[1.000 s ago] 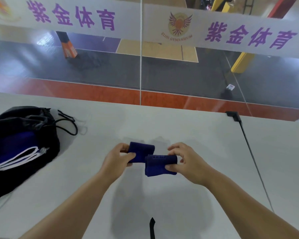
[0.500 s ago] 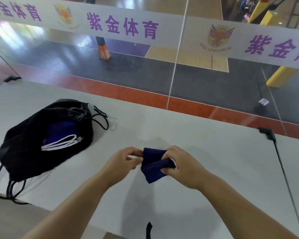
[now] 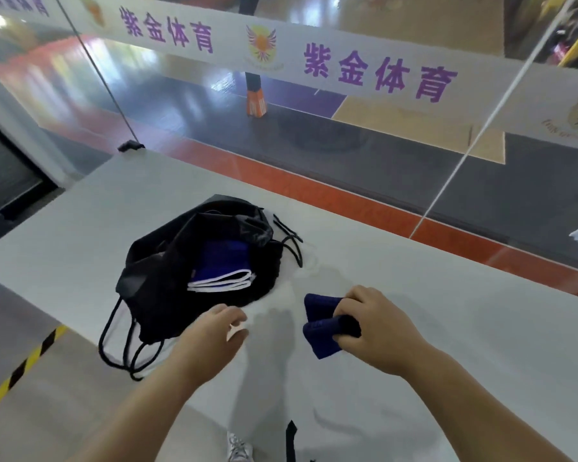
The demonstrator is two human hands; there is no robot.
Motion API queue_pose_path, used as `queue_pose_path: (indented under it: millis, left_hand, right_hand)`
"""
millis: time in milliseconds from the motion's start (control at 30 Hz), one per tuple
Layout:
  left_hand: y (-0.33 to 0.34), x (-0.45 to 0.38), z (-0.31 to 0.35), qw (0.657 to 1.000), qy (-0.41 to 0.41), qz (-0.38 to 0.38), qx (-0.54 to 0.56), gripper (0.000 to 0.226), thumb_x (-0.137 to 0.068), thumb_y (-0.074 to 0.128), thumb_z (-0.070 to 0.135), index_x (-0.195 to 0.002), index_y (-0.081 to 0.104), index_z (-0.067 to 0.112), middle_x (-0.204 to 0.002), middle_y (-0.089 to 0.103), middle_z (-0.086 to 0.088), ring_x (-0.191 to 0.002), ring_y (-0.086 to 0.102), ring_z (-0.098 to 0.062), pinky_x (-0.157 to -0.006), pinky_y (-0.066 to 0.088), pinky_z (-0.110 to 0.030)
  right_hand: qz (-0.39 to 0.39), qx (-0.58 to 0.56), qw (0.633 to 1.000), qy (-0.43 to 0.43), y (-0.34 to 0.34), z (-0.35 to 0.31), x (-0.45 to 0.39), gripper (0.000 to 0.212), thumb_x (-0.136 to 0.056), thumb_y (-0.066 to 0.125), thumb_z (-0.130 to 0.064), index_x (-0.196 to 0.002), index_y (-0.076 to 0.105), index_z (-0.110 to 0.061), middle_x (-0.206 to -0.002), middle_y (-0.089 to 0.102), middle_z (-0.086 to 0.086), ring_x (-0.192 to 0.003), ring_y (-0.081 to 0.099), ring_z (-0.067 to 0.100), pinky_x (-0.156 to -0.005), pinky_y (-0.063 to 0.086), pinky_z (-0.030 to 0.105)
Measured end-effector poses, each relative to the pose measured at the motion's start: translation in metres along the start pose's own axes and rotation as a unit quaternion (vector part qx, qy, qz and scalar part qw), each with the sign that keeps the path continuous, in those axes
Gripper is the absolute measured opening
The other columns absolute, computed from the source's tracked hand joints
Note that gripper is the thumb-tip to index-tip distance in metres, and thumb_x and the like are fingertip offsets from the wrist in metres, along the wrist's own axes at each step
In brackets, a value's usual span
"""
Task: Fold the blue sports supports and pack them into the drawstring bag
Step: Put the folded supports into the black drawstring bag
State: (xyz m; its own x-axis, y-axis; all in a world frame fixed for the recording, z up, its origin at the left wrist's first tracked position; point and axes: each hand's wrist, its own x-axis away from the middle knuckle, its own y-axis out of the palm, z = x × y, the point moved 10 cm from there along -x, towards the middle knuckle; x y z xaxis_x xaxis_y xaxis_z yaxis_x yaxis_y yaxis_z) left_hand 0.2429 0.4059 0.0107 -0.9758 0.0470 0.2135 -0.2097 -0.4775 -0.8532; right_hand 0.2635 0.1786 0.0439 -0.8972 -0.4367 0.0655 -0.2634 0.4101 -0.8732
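- Head view: a pale grey tabletop [image 3: 447,328] against a glass wall lettered in purple, with a sports court floor beyond.
- Right hand [image 3: 377,331] has the small blue supports [image 3: 324,331] in its grip: two folded or rolled dark blue pieces pinched together between curled fingers and thumb. They sit low over the tabletop; whether they touch it cannot be told.
- Left hand [image 3: 214,338] holds nothing. Fingers loosely bent, hand blurred, just beside the near edge of the drawstring bag [image 3: 161,288] without clearly touching it.
- The bag is black and lies flat on the tabletop, left of both hands. Its mouth is slack and open toward the far right, and its cords [image 3: 121,348] trail off the near corner and by the mouth.
- A folded blue support with white edging [image 3: 221,275] shows at the bag's mouth, resting in or on the opening; which of the two is hard to say.
- Progress, as judged: well along. One larger support looks packed, or nearly so. The small pair looks folded and gathered in one hand, ready to go in.
- Left to do, as judged: carry the pair across to the bag's mouth, with the free hand probably lifting the fabric to open it, push everything fully inside, and perhaps pull the cords closed.
- No other loose supports visible on the tabletop.
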Motion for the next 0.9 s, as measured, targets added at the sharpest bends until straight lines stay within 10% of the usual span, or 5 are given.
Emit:
queue_pose_path:
  millis: [200,367,567,900]
  left_hand:
    - [-0.081,-0.011,-0.081,0.981,-0.066,0.157,-0.097,0.04,-0.074,0.076,0.024,-0.111,0.061,0.016,-0.109,0.049,-0.009,-0.099,0.042,-0.035,-0.088,0.045,-0.045]
    - [-0.086,-0.029,-0.135,0.978,-0.157,0.037,-0.135,0.062,-0.078,0.066,0.043,-0.128,0.03,0.035,-0.123,0.026,-0.005,-0.11,0.034,-0.03,-0.091,0.045,-0.042]
    - [-0.103,-0.04,-0.16,0.989,-0.129,0.065,0.036,0.046,-0.082,0.052,0.011,-0.123,0.038,0.024,-0.094,0.059,-0.005,-0.076,0.054,-0.023,-0.064,0.044,-0.033]
    - [-0.154,-0.041,-0.179,0.982,-0.105,0.115,0.103,0.006,-0.089,0.055,0.025,-0.09,0.06,0.028,-0.071,0.061,0.008,-0.069,0.059,-0.013,-0.059,0.043,-0.027]
  right_hand:
    - [0.004,-0.083,0.996,-0.023,0.03,-0.075,-0.063,0.019,-0.077,0.069,-0.03,-0.095,0.064,-0.026,-0.101,0.052,-0.013,-0.095,0.047,0.005,-0.079,0.044,0.019]
    - [-0.021,-0.108,0.993,-0.049,0.055,-0.125,-0.111,0.017,-0.078,0.071,-0.029,-0.094,0.065,-0.026,-0.102,0.054,-0.012,-0.096,0.051,0.006,-0.083,0.045,0.022]
    - [-0.082,-0.087,0.991,-0.051,0.09,-0.156,-0.153,0.018,-0.077,0.07,-0.032,-0.094,0.065,-0.029,-0.1,0.054,-0.015,-0.094,0.051,0.006,-0.082,0.047,0.027]
    - [-0.037,-0.057,0.997,-0.025,0.1,-0.188,-0.204,0.025,-0.081,0.067,-0.034,-0.104,0.066,-0.026,-0.107,0.062,-0.008,-0.101,0.045,0.018,-0.09,0.046,0.036]
